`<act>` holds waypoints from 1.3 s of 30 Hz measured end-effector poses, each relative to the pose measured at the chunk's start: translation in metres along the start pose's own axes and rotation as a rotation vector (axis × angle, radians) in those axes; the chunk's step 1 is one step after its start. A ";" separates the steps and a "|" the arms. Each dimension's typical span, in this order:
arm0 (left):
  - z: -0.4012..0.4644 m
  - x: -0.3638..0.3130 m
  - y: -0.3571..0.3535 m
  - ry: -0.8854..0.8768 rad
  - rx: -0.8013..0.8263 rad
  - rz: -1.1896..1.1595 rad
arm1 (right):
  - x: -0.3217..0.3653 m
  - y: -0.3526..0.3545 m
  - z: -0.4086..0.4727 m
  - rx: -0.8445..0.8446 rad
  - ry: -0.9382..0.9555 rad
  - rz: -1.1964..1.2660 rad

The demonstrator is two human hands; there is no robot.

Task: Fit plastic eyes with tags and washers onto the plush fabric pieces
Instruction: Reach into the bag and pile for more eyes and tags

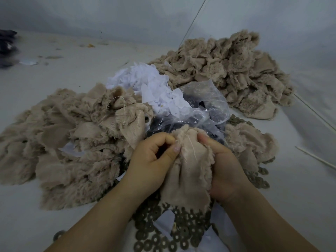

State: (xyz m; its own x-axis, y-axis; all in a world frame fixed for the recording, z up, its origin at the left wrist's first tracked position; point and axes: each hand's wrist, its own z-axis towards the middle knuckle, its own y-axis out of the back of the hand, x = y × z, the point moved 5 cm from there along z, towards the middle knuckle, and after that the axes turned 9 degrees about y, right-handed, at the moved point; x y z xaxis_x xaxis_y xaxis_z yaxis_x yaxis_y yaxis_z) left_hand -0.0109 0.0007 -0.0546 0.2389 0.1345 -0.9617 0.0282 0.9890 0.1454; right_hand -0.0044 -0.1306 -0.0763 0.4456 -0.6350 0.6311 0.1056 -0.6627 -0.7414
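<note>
Both hands hold one tan plush piece (189,171) low in the middle of the view, its smooth backing turned up and its furry edge showing along the right side and top. The left hand (154,160) has its fingers curled into the palm, and its thumb and forefinger pinch the piece's upper left edge. The right hand (223,170) wraps around the piece's right side, fingers curled into the fur at the top; what the fingertips grip under the fabric is hidden. The piece hangs down over a spread of dark ring washers (174,231) lying on the pale table (45,84) between the forearms, with more washers just right of the right hand. A large plush heap (69,142) lies left of the hands, and a second heap (227,70) sits farther back on the right. Between them is a pile of white tags (152,86), and just beyond the hands a clear plastic bag (203,106) holds small dark parts, too blurred to identify. A thin stick (316,158) lies on the table at the right edge.
</note>
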 end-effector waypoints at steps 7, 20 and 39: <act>0.002 0.002 0.003 0.060 -0.077 -0.102 | 0.002 -0.006 -0.002 0.019 0.284 -0.387; 0.000 0.011 0.005 0.179 -0.078 -0.232 | 0.004 -0.003 -0.001 -0.058 0.274 -0.267; -0.002 0.004 0.002 -0.001 -0.034 -0.123 | 0.010 -0.001 -0.004 -0.038 0.281 -0.399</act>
State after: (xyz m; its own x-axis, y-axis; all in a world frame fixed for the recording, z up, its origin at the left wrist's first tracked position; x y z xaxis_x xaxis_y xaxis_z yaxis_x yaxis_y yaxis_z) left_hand -0.0121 0.0035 -0.0582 0.2364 0.0118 -0.9716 0.0248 0.9995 0.0181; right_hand -0.0037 -0.1375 -0.0684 0.1187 -0.4082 0.9051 0.1846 -0.8866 -0.4240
